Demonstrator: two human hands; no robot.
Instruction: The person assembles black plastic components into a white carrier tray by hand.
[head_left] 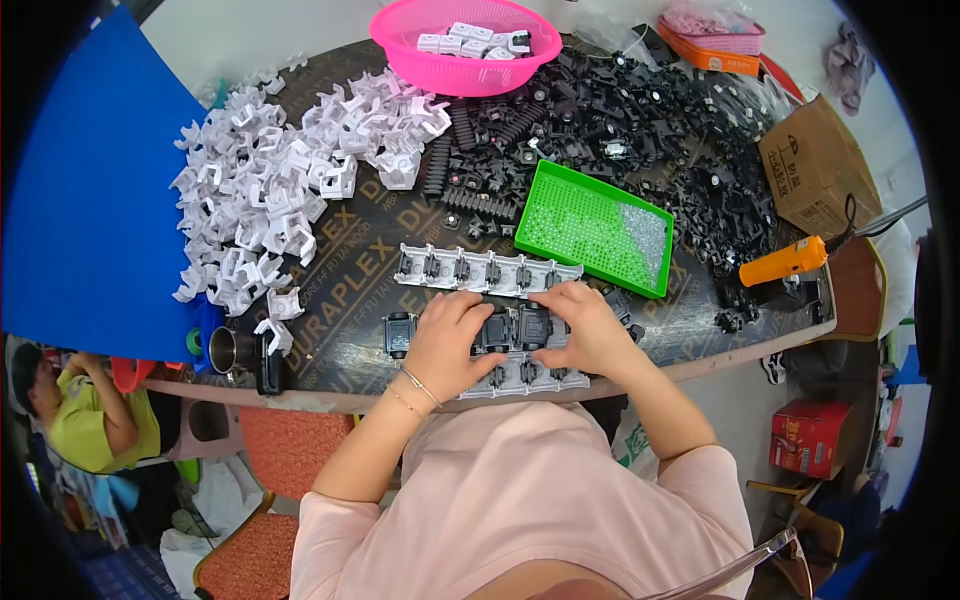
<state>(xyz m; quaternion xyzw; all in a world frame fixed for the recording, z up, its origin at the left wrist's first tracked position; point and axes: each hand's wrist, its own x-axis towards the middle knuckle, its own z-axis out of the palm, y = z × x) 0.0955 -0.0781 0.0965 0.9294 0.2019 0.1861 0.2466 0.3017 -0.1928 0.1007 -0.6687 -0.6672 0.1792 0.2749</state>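
My left hand point(447, 342) bends over a row of black plastic parts on the table, its thumb and fingers around one squarish black part point(494, 334). From the other side, my right hand point(592, 332) grips a neighbouring black part point(533, 326) between thumb and fingers. Another black part point(399, 334) lies left of my left hand. Beyond the hands runs a row of white housings point(510, 275) with black pieces set in them. A second such row point(530, 376) lies nearest my body, partly covered by my hands.
White housings point(270, 190) are heaped at left, black parts point(640, 110) at right. A green tray point(585, 270) holds small clear pieces. Around them are a pink basket point(455, 75), an orange tool point(783, 262), a cardboard box point(815, 170) and a metal cup point(228, 352). Another person sits at left.
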